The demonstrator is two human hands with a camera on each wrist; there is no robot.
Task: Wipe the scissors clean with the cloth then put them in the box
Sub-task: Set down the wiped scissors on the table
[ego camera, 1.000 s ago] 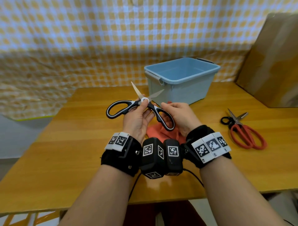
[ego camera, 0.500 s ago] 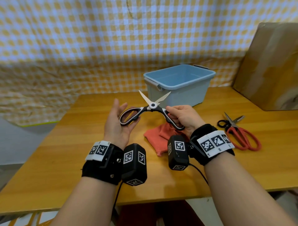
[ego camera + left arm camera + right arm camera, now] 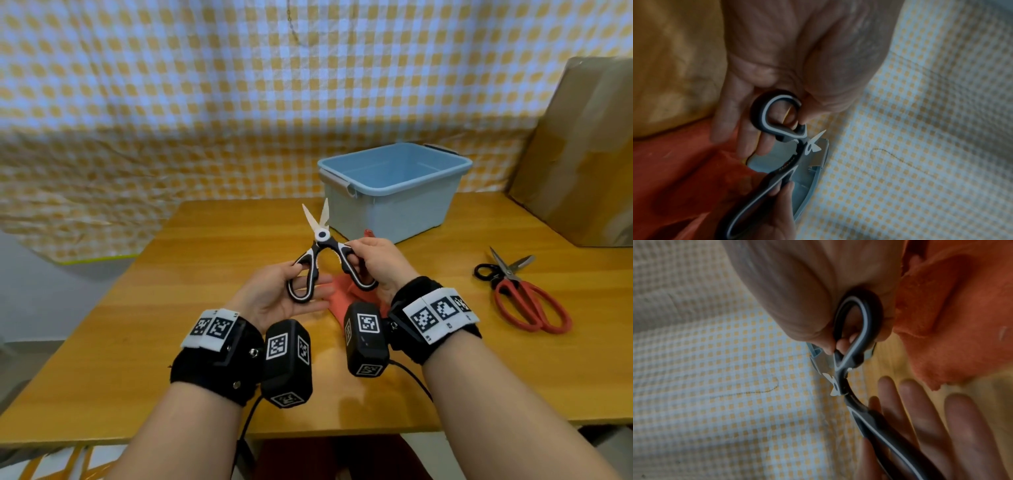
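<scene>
Black-and-white scissors (image 3: pixel 322 236) are held above the table, blades pointing up and slightly apart. My right hand (image 3: pixel 356 260) grips the right handle loop, fingers curled through it (image 3: pixel 836 345). My left hand (image 3: pixel 310 274) lies palm up under the left handle loop; its thumb pinches the loop against straight fingers (image 3: pixel 781 133). An orange-red cloth (image 3: pixel 342 291) lies crumpled on the table beneath both hands. The light blue box (image 3: pixel 394 212) stands open just behind the scissors, with nothing visible inside.
A second pair of scissors with red handles (image 3: pixel 524 305) lies on the wooden table (image 3: pixel 171 308) at the right. A large cardboard box (image 3: pixel 582 154) leans at the back right. A checked cloth hangs behind the table.
The scissors swung from lying sideways to blades upright, and the blades came closer together. My left hand let go at the pivot, opened, then took the left handle.
</scene>
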